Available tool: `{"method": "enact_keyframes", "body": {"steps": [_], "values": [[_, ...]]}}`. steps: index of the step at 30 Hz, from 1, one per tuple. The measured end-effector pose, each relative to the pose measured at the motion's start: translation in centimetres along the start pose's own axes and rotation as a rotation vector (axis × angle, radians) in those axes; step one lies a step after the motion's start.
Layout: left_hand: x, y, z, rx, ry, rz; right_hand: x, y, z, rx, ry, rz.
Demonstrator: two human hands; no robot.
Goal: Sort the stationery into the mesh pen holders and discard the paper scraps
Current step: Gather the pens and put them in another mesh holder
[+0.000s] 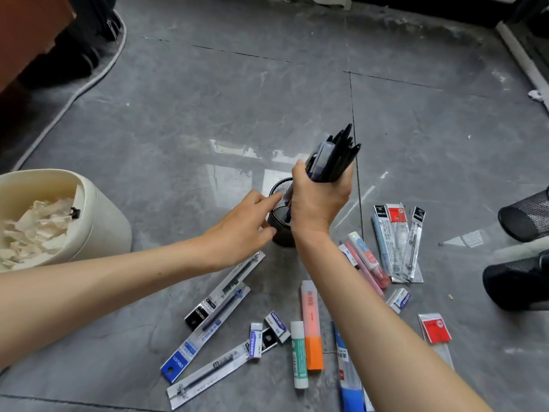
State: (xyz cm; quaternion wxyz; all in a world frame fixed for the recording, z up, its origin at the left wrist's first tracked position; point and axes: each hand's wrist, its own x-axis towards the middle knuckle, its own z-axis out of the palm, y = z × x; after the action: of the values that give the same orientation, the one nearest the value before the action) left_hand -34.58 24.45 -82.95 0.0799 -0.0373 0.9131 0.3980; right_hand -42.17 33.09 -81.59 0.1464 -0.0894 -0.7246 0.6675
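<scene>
A black mesh pen holder [278, 197] stands upright on the grey floor at the centre. My left hand [242, 224] grips its near left side. My right hand [319, 199] is closed around a bundle of dark pens [334, 159], tips down into the holder's mouth, caps slanting up to the right. Packaged refills [221, 298], erasers [277, 322], a glue stick [298, 355] and an orange highlighter [312, 325] lie on the floor in front. More refill packs [399, 242] lie to the right. A cream bin [98, 215] at left holds crumpled paper scraps [32, 227].
Two more black mesh holders lie on their sides at the right edge, one higher [527, 217] and one lower [518, 281]. A pink pen and correction tape [367, 257] lie under my right forearm. Dark furniture and a grey rug edge [74, 96] fill the upper left.
</scene>
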Motion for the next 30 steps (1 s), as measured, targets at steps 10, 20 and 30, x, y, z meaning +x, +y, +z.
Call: {"method": "enact_keyframes", "body": {"steps": [10,20,30], "values": [[-0.3,0.6,0.2,-0.018,0.046,0.022,-1.5,1.1,-1.7,-0.403,-0.097,-0.241],[-0.4,0.2,0.3,0.055,0.053,0.014,-2.5,1.6,-3.1,-0.503,-0.167,-0.010],[-0.6,0.5,-0.1,0.082,0.036,-0.011,-2.1,2.1,-3.0,-0.407,-0.203,0.228]]}}
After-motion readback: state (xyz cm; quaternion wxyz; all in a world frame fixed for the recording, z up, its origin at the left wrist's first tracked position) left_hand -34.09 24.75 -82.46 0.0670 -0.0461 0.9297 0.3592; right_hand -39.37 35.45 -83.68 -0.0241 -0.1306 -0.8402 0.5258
